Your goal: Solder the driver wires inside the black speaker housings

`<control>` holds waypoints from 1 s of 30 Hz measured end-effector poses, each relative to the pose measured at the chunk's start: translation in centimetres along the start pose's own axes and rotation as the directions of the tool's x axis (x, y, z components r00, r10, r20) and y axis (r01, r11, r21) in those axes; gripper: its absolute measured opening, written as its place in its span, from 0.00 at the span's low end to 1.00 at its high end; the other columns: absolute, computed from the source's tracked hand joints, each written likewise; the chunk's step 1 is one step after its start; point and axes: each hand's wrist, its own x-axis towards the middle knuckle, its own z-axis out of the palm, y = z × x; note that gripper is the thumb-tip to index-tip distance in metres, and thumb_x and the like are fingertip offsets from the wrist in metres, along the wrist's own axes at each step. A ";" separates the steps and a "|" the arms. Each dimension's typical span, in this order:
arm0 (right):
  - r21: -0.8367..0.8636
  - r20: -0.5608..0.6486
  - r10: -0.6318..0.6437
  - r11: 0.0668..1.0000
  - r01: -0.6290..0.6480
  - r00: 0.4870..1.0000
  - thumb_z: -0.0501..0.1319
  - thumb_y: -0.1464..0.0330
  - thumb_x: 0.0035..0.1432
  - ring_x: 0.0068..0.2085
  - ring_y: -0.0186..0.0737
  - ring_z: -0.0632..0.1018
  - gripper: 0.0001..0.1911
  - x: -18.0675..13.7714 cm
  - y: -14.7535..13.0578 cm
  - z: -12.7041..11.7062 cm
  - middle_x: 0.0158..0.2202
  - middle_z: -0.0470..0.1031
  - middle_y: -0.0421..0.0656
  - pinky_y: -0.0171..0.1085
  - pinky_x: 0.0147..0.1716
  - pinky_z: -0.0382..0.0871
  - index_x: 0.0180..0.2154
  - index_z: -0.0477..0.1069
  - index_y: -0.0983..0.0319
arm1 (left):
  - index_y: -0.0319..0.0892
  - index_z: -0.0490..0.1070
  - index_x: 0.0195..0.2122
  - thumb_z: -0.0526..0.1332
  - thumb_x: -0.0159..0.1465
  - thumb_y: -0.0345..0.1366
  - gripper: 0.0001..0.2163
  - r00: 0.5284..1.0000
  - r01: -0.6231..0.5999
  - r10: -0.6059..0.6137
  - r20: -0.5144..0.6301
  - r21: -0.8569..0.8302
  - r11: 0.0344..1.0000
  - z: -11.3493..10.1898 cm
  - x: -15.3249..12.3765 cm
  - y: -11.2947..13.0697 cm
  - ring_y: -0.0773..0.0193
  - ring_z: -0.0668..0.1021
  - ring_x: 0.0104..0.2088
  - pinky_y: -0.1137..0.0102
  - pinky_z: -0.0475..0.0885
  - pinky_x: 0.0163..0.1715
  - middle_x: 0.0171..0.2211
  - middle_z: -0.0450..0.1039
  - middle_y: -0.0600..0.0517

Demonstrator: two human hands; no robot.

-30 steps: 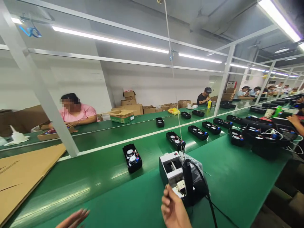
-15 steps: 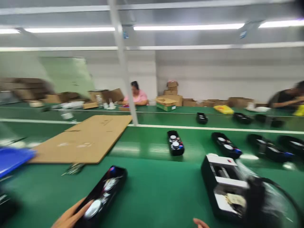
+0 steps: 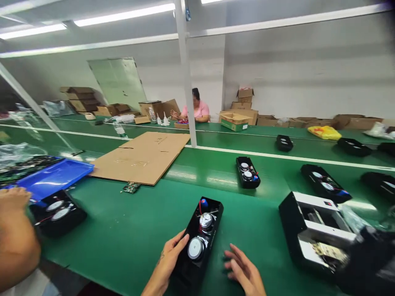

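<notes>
My left hand grips the left edge of a black speaker housing, its thumb over the rim. Inside the housing sit two round silver speaker drivers, red wires and a blue part near the far end. The housing tilts away to the right over the green bench. Just right of it, my right hand hangs apart from the housing with fingers spread and nothing in them. The near end of the housing runs toward the bottom of the view.
At left, another person's arm is beside a second speaker housing and a blue tray. A cardboard sheet lies ahead, with a small circuit board near it. A black-and-white box stands right. More housings lie beyond.
The view has swung left. My left hand and the speaker housing now appear nearer the middle, and more of my right hand shows, closer to the housing. A person's arm has entered at left.
</notes>
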 end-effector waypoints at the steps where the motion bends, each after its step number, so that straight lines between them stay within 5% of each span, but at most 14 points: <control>1: 0.024 0.001 -0.020 1.000 0.020 1.000 0.77 0.45 0.45 0.50 0.57 0.84 0.39 0.0 -0.3 0.8 0.52 0.84 0.55 0.50 0.49 0.79 0.54 0.81 0.59 | 0.43 0.81 0.56 0.73 0.56 0.62 0.34 0.999 -0.016 0.015 0.039 0.021 1.000 1.3 -0.2 -0.4 0.43 0.84 0.56 0.54 0.78 0.61 0.54 0.84 0.43; 5: -0.025 -0.050 -0.030 0.999 0.029 0.998 0.78 0.49 0.46 0.61 0.60 0.78 0.39 0.2 -2.0 1.0 0.56 0.83 0.53 0.54 0.64 0.70 0.56 0.80 0.61 | 0.45 0.79 0.60 0.75 0.55 0.61 0.36 0.984 -0.115 0.086 0.159 0.182 0.977 5.0 -0.9 -1.4 0.42 0.79 0.62 0.54 0.74 0.65 0.59 0.81 0.42; 9: -0.070 -0.106 -0.010 0.998 0.003 0.994 0.78 0.58 0.40 0.58 0.62 0.79 0.31 0.4 -3.9 -1.7 0.51 0.85 0.52 0.54 0.62 0.70 0.47 0.83 0.63 | 0.47 0.71 0.68 0.74 0.56 0.59 0.41 0.942 -0.145 0.052 0.333 0.262 0.954 6.3 -1.9 -2.4 0.45 0.81 0.58 0.56 0.78 0.60 0.61 0.78 0.40; 13: -0.126 -0.103 0.028 0.991 -0.041 0.994 0.71 0.65 0.38 0.54 0.60 0.80 0.27 0.6 -4.8 -3.3 0.48 0.86 0.49 0.51 0.57 0.72 0.45 0.83 0.62 | 0.52 0.69 0.69 0.69 0.61 0.63 0.38 0.938 -0.137 0.004 0.348 0.358 0.924 5.8 -2.5 -2.8 0.48 0.82 0.56 0.56 0.79 0.59 0.60 0.78 0.42; 18: -0.508 0.132 0.065 0.861 0.011 0.989 0.58 0.67 0.41 0.45 0.51 0.79 0.28 1.6 -7.5 -4.1 0.43 0.84 0.48 0.43 0.45 0.71 0.45 0.82 0.65 | 0.56 0.69 0.69 0.62 0.69 0.57 0.29 0.934 -0.267 0.141 0.328 0.378 0.886 4.8 -2.5 -1.8 0.49 0.80 0.60 0.53 0.76 0.63 0.65 0.73 0.45; 22: -0.794 0.388 0.182 0.563 0.228 0.903 0.57 0.71 0.36 0.31 0.39 0.70 0.24 4.2 -11.6 -3.4 0.29 0.79 0.40 0.36 0.32 0.61 0.38 0.82 0.63 | 0.61 0.54 0.75 0.69 0.66 0.45 0.39 0.866 -0.497 0.419 0.272 0.552 0.670 3.7 -2.8 0.0 0.41 0.65 0.73 0.42 0.65 0.70 0.78 0.52 0.47; 25: -0.813 0.510 0.321 0.485 0.324 0.798 0.61 0.76 0.31 0.23 0.33 0.60 0.13 6.5 -13.8 -1.7 0.17 0.66 0.32 0.35 0.26 0.53 0.24 0.80 0.61 | 0.65 0.54 0.75 0.79 0.56 0.41 0.50 0.779 -0.625 0.433 0.454 0.617 0.477 3.1 -2.8 0.7 0.33 0.54 0.77 0.35 0.59 0.71 0.79 0.45 0.48; 28: -0.810 0.569 0.405 0.426 0.403 0.716 0.62 0.79 0.28 0.22 0.33 0.63 0.18 8.1 -15.0 -0.1 0.15 0.68 0.31 0.34 0.24 0.54 0.24 0.83 0.58 | 0.64 0.63 0.72 0.83 0.48 0.36 0.51 0.737 -0.670 0.305 0.603 0.593 0.446 3.6 -2.8 -0.1 0.32 0.64 0.73 0.39 0.67 0.68 0.77 0.53 0.45; 30: -0.807 0.580 0.390 0.399 0.436 0.715 0.60 0.79 0.29 0.23 0.34 0.69 0.23 8.4 -15.6 0.4 0.17 0.74 0.32 0.33 0.25 0.57 0.29 0.86 0.56 | 0.60 0.68 0.68 0.80 0.49 0.31 0.46 0.763 -0.641 0.303 0.571 0.610 0.465 4.3 -2.9 -1.3 0.36 0.70 0.70 0.45 0.73 0.66 0.76 0.55 0.45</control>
